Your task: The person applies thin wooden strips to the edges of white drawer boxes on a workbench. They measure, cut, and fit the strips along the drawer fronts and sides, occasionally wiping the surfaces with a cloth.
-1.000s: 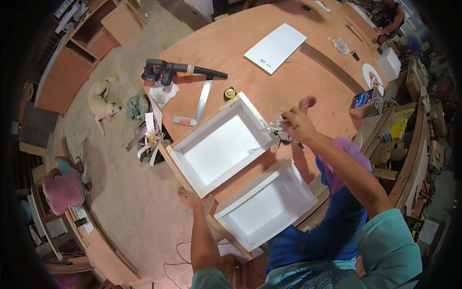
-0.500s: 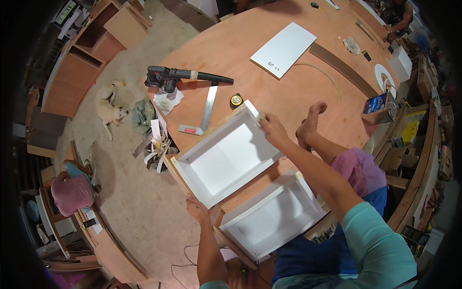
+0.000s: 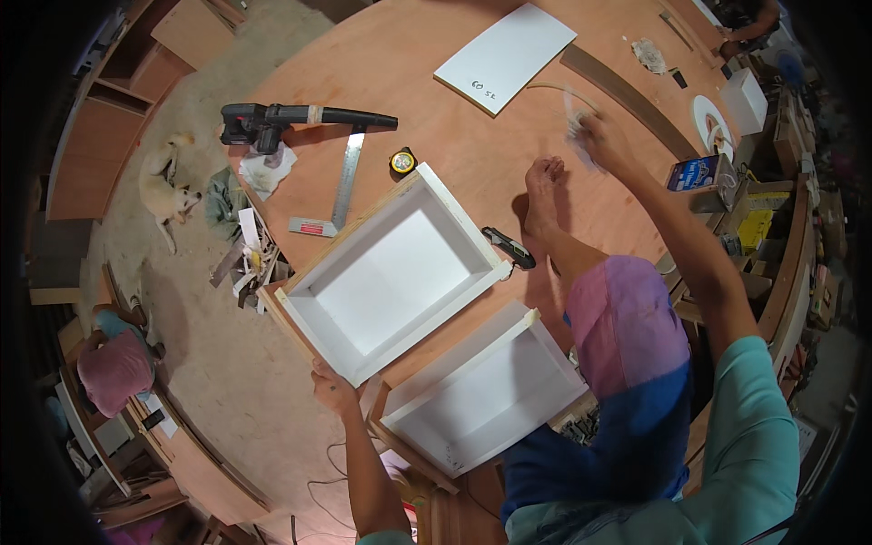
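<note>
A white-lined drawer box (image 3: 377,263) with bare wood edges lies tilted on the worktable, open side up. My left hand (image 3: 334,389) is closed on its near left corner. Out over the table, past my bare foot, my right hand (image 3: 603,143) holds a crumpled whitish rag (image 3: 576,127), smeared by motion. A second white drawer box (image 3: 490,395) lies nearer my lap, beside the first. A black utility knife (image 3: 509,247) rests at the right side of the first box. Just beyond its far corner is a yellow-black tape measure (image 3: 402,163).
A cordless blower (image 3: 263,125) and a metal try square (image 3: 346,182) lie at the left of the worktable (image 3: 454,163). Farther off are a white panel (image 3: 505,59), a brown strip (image 3: 627,102) and a tin (image 3: 704,182). A dog (image 3: 168,193) lies on the floor; another person (image 3: 113,368) sits at left.
My right hand has left the first box's right edge and swung outward over the table with the rag. The utility knife now shows. The whole view has shifted; my left hand keeps its corner.
</note>
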